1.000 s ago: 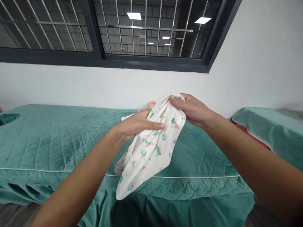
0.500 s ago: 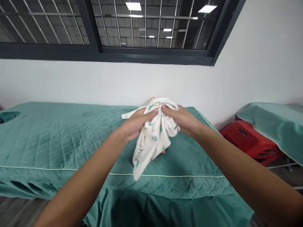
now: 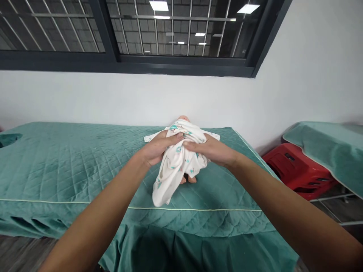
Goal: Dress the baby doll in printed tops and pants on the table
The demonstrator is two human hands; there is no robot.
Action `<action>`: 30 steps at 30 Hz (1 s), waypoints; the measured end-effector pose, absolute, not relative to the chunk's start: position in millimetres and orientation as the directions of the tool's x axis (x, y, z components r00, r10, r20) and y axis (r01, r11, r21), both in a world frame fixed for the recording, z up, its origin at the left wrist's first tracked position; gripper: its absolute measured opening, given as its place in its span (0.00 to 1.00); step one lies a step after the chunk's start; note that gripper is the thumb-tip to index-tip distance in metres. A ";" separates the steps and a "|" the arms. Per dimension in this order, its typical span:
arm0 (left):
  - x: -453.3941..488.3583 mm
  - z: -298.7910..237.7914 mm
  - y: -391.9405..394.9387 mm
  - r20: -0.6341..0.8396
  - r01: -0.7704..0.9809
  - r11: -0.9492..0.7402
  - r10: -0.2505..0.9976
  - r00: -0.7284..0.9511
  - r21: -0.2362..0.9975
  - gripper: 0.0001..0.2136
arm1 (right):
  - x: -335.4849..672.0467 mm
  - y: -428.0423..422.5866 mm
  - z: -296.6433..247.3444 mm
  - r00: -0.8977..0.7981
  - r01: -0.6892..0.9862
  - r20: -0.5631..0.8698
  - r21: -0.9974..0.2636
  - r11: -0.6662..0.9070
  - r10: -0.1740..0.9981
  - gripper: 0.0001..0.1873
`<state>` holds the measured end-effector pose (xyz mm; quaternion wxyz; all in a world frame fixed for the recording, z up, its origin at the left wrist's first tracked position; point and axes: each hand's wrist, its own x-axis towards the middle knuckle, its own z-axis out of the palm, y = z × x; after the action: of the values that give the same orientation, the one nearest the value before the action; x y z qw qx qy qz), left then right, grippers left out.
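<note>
Both my hands grip a bunched white baby garment (image 3: 176,166) printed with small teal figures, held above a green quilted bed (image 3: 70,166). My left hand (image 3: 157,147) pinches the cloth from the left, fingers closed. My right hand (image 3: 208,149) clasps it from the right, fingers closed too. A baby doll (image 3: 184,120) lies on the bed behind the garment; only its head at the far edge and its feet (image 3: 189,179) under the cloth show. A second white printed cloth (image 3: 150,137) is spread under the doll.
The bed stands against a white wall under a barred dark window (image 3: 141,34). A red plastic stool (image 3: 300,170) sits on the floor at the right, beside another bed with a green cover (image 3: 326,151). The bed's front edge has a pale piping line.
The hanging garment has been gathered into a tight bunch. Both hands moved forward and down with it, over the doll, whose feet now show beneath the cloth.
</note>
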<state>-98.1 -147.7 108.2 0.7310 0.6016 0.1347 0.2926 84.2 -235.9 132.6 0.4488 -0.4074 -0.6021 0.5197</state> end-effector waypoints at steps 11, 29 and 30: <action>-101.0 79.2 -139.5 0.164 -0.278 0.127 0.556 0.815 0.952 0.24 | 91.8 -234.0 97.6 -0.326 -0.088 0.038 -0.996 0.010 0.945 0.21; -69.2 21.6 -151.0 -0.192 0.442 -0.282 0.618 0.763 0.852 0.14 | 120.8 -251.7 -22.0 0.032 0.000 -0.266 -0.964 -0.266 0.963 0.17; -63.1 17.5 -155.8 -0.161 0.535 -0.419 0.657 0.736 0.734 0.13 | 120.7 -254.5 -33.3 0.082 0.066 -0.261 -0.961 -0.267 0.962 0.15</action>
<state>-63.1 -155.8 17.5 0.4052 0.8390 0.3552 0.0755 120.7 -254.5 -33.3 0.4272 -0.5987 -0.4291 0.5243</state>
